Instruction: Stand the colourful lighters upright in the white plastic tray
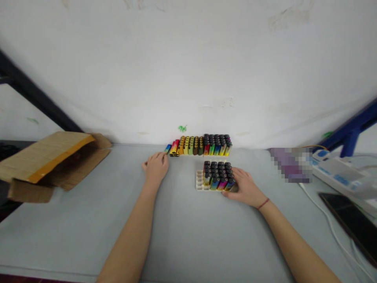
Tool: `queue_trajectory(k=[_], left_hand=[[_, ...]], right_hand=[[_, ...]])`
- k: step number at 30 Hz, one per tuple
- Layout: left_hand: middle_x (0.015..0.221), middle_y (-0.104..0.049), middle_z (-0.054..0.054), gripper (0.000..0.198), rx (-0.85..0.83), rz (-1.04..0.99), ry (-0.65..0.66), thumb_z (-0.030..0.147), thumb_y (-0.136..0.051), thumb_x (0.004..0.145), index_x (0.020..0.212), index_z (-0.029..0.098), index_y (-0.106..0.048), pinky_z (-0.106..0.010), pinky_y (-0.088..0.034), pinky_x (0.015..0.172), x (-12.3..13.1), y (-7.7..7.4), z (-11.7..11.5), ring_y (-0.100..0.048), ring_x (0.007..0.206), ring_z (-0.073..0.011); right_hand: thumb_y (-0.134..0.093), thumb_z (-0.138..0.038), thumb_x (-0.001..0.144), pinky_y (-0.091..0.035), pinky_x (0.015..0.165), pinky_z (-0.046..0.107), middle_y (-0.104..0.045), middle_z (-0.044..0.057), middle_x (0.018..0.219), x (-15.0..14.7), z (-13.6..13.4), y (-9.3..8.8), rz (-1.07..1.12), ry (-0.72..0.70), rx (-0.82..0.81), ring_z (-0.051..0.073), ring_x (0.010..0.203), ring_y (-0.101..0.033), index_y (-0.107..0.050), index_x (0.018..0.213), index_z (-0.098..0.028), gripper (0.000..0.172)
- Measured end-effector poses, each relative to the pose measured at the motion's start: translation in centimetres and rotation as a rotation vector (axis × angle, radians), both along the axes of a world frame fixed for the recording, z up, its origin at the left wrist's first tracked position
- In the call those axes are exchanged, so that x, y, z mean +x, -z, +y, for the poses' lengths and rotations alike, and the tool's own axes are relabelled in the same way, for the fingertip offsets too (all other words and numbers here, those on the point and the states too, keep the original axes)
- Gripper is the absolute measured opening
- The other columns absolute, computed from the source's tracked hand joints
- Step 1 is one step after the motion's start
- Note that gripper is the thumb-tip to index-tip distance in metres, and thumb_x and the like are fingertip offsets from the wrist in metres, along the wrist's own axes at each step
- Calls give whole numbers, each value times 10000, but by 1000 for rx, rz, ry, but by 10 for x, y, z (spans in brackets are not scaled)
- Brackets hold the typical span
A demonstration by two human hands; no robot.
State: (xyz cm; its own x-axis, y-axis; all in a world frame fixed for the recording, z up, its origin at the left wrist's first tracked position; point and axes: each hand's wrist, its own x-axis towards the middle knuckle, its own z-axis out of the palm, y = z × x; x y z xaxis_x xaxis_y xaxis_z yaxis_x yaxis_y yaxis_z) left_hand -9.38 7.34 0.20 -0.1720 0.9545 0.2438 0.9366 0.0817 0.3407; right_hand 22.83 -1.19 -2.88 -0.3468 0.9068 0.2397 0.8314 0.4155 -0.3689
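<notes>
Black-topped multicoloured lighters (218,175) stand in a white tray (199,181).

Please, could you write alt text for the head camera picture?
A person's right hand touches a white tray partly filled with colorful lighters on a grey table; the left hand is at a blue lighter beside more lighters along the wall.
</notes>
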Motion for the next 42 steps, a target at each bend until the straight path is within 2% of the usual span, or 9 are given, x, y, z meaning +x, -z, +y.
queue_trajectory(k=[6,13,19,22,25,29,33,37,42], left_hand=[[1044,-697,-124,338,-54,33,-123,372,-411,891,934,217,-708,-483,-409,867,-19,-10,-7,-611,969,-312],[1234,-602,-187,512,-22,26,-158,527,-435,871,1184,183,-649,-525,-430,886,-11,-1,-1,-517,1149,-384],[1075,-681,-147,319,-73,19,-53,265,-464,843,1079,171,-658,-396,-471,830,-13,1,3,-623,1005,-306],[1013,-697,-141,268,-63,-52,-54,237,-492,815,1021,159,-645,-364,-472,818,-19,2,3,-642,973,-290],[968,-696,-126,225,12,-293,-83,253,-540,795,976,153,-626,-338,-478,805,-19,2,3,-654,921,-258],[858,-655,-40,261,66,-1046,-121,238,-579,746,995,157,-587,-255,-489,634,-7,-4,3,-614,620,-122],[673,-544,52,230,-35,-1651,-8,213,-537,732,957,170,-558,-187,-418,473,12,-16,-2,-472,430,-46],[566,-428,108,232,-106,-1774,115,340,-602,761,932,213,-510,-150,-264,367,29,-18,-10,-300,338,-21],[561,-472,79,349,-8,-1669,198,489,-610,789,935,180,-541,-145,-313,405,41,-8,-12,-400,396,-37]], right_hand=[[-658,-545,721,-365,989,489,-569,136,1316,1,0,1,-2,4,12,333,1214,-493,-509,1305,-209,690],[-669,-530,716,-375,985,481,-562,144,1329,0,0,1,-12,13,5,334,1233,-482,-494,1314,-191,709],[-666,-535,722,-365,1001,487,-561,144,1330,2,0,3,-13,9,11,331,1230,-485,-501,1302,-190,695],[-668,-537,724,-361,1007,483,-564,145,1325,3,0,3,-11,10,14,329,1227,-486,-501,1302,-184,698],[-663,-546,729,-361,1007,484,-563,149,1327,3,0,4,-13,14,15,329,1227,-485,-494,1306,-178,705],[-666,-549,721,-364,1000,489,-564,155,1325,3,0,5,-11,17,24,336,1222,-489,-499,1302,-178,709],[-665,-548,720,-371,992,488,-569,155,1317,3,1,6,-14,7,37,341,1218,-493,-498,1307,-186,710],[-670,-539,719,-373,992,482,-568,152,1317,3,1,5,-19,9,31,336,1217,-494,-501,1298,-183,701],[-675,-534,720,-366,1000,484,-559,160,1329,3,1,4,-30,11,22,335,1227,-486,-498,1301,-161,713]])
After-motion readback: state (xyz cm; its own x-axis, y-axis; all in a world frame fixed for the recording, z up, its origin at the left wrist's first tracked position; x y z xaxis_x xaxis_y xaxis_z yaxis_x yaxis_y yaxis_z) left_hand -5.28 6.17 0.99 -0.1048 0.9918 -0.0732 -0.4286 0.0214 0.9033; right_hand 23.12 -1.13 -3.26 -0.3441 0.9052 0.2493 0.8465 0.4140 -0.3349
